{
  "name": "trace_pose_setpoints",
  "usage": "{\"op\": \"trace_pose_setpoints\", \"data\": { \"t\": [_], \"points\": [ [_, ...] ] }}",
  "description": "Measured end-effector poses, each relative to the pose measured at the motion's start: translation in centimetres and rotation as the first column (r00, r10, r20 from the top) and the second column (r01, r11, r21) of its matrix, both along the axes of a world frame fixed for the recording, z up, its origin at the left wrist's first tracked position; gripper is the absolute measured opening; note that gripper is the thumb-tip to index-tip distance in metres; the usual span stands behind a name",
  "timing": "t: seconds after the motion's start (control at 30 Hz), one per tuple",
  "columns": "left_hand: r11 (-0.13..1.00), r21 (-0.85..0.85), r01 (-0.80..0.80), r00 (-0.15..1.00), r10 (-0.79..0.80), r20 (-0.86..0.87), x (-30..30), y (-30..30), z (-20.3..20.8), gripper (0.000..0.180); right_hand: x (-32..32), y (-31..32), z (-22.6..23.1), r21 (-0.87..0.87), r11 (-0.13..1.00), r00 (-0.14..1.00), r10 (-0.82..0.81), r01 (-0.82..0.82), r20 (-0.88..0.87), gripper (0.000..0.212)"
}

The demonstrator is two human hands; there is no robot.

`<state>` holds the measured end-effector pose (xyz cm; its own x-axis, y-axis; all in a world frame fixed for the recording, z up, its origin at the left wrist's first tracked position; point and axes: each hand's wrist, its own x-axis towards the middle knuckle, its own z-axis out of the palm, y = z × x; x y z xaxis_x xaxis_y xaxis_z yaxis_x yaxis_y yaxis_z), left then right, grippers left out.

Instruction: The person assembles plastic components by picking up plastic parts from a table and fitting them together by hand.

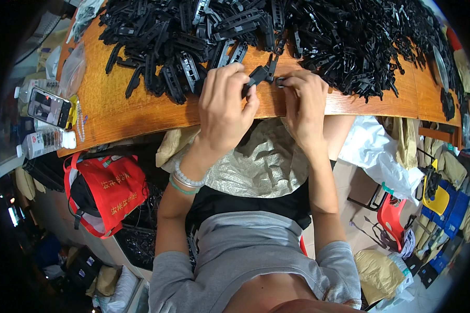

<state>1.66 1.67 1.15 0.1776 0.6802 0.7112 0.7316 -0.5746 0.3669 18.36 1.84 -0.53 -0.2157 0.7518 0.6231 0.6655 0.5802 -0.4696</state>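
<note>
From the head, the left hand point(222, 109) has its thumb and fingertips pressed close together on a long, bent, black plastic part point(258, 76). The part pokes out past those fingertips, tilted up and to the right, toward the gap between the hands. The right hand point(305, 109) is just beside it, its thumb and first finger nearly meeting on a small, dark plastic piece point(280, 82); its shape is too tiny to tell. Both hands are over the front edge of the shiny orange-brown wooden table point(115, 99). Past the fingertips sits a big heap of long black plastic pieces point(177, 44), and to the right a heap of small black plastic pieces point(349, 57). Bare wood shows between the hands, and a wider bare patch is on the left, reaching to a dark, flat phone point(49, 108).
</note>
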Motion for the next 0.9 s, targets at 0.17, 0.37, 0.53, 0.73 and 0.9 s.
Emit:
{"op": "trace_pose_setpoints", "data": {
  "t": [0.17,0.37,0.53,0.73,0.9],
  "points": [
    [0.639,-0.502,0.583,0.545,0.151,0.825,-0.3,-1.5,1.6,0.014,0.1,-2.3,2.7,-0.397,0.887,0.821,-0.037,-0.236,-0.569,0.018],
    [0.361,-0.420,0.832,0.332,0.283,0.900,-1.3,-1.4,1.8,0.019,0.6,-3.1,3.8,-0.412,0.785,0.747,0.094,-0.462,-0.658,0.014],
    [0.376,-0.464,0.802,0.431,0.174,0.886,-1.2,-1.8,1.9,0.025,0.1,-2.7,3.5,-0.278,0.914,0.899,0.170,-0.297,-0.403,0.014],
    [0.695,-0.575,0.431,0.873,-0.160,0.461,-0.8,-3.7,2.5,0.034,0.2,-3.1,2.6,-0.237,0.923,0.878,0.174,-0.303,-0.446,0.021],
    [0.763,-0.533,0.365,0.931,-0.288,0.225,-1.6,-3.6,2.9,0.035,0.4,-2.7,3.4,-0.172,0.967,0.968,0.154,-0.189,-0.198,0.036]
  ]
}}
